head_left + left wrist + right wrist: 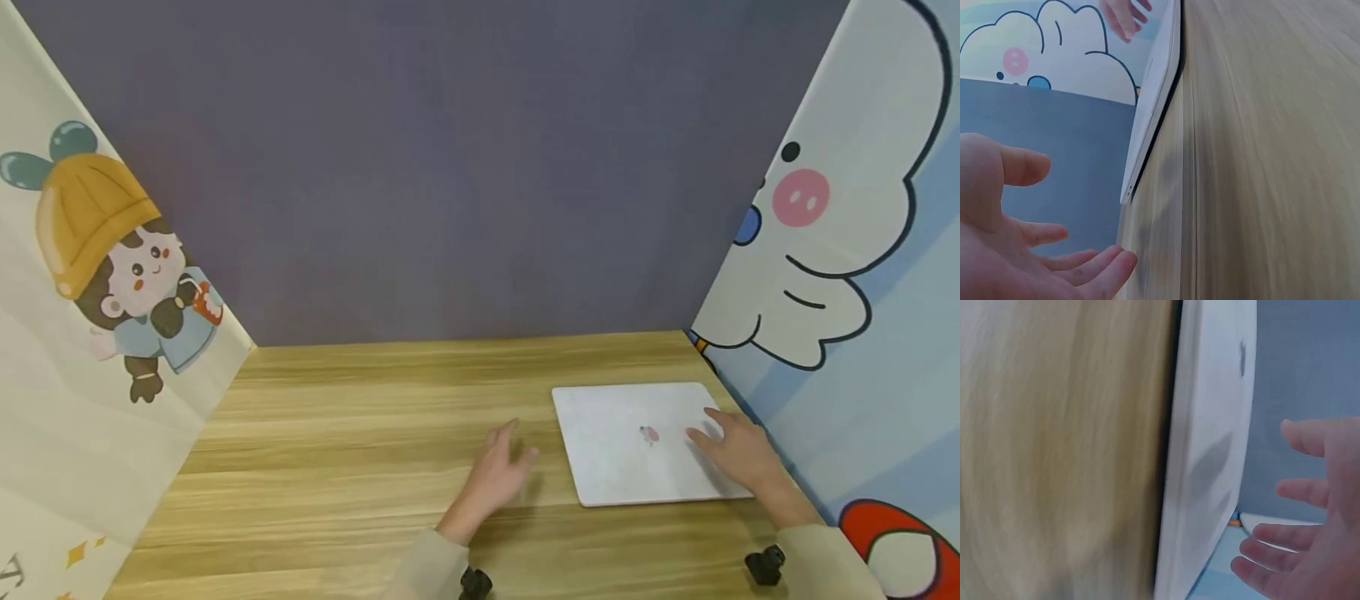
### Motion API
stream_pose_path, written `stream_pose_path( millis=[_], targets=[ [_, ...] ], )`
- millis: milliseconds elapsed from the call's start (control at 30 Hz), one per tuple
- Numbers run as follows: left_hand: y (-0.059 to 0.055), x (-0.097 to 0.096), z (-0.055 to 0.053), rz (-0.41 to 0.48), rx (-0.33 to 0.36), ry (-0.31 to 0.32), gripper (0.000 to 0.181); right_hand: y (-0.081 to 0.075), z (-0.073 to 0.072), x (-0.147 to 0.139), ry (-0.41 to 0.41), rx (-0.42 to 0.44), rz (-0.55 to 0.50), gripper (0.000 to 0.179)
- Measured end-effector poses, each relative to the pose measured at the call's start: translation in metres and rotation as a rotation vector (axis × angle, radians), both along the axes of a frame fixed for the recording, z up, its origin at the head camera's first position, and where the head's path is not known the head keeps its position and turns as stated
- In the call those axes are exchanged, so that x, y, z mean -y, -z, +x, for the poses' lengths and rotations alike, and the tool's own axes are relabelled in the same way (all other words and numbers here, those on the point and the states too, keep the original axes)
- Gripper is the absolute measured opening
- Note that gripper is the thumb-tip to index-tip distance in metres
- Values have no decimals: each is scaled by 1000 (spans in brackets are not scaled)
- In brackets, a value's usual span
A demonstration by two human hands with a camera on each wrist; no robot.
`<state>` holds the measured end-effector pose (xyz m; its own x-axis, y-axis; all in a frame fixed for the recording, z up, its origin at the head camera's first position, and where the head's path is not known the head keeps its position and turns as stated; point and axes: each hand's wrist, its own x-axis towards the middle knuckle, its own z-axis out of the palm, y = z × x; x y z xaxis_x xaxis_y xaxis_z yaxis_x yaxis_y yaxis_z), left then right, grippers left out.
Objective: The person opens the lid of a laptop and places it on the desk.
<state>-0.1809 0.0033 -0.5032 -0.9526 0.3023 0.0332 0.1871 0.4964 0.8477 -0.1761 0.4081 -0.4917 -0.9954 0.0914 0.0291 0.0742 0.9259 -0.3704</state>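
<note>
A closed white laptop (615, 458) lies flat on the wooden table, with a small pinkish mark in the middle of its lid. To its left, my left hand (491, 479) hovers over the wood, fingers spread and holding nothing. The left wrist view shows the laptop's thin side edge (1154, 119) apart from that hand (1016, 244). My right hand (742, 454) is above the laptop's right side. In the right wrist view a gap separates the loosely extended fingers (1285, 537) from the lid (1210, 437), where a shadow falls.
The wooden table (322, 450) meets a dark grey panel (465, 167) at the back. A cream wall (45, 442) with a cartoon child stands on the left, and a blue cartoon wall (900, 400) on the right, close to the laptop. Each wrist carries a small black device (765, 565).
</note>
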Motion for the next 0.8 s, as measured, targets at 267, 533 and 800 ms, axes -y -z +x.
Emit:
stream_pose_path(
  millis=[267, 533, 800],
  targets=[
    [3, -23, -6, 62, 34, 5, 64, 9, -1, -24, 25, 62, -9, 80],
    [5, -44, -13, 116, 71, -4, 62, 8, 0, -33, 47, 113, -86, 81],
    [5, -66, -15, 117, 131, -25, 64, 17, -1, -38, 44, 95, -101, 77]
  ],
)
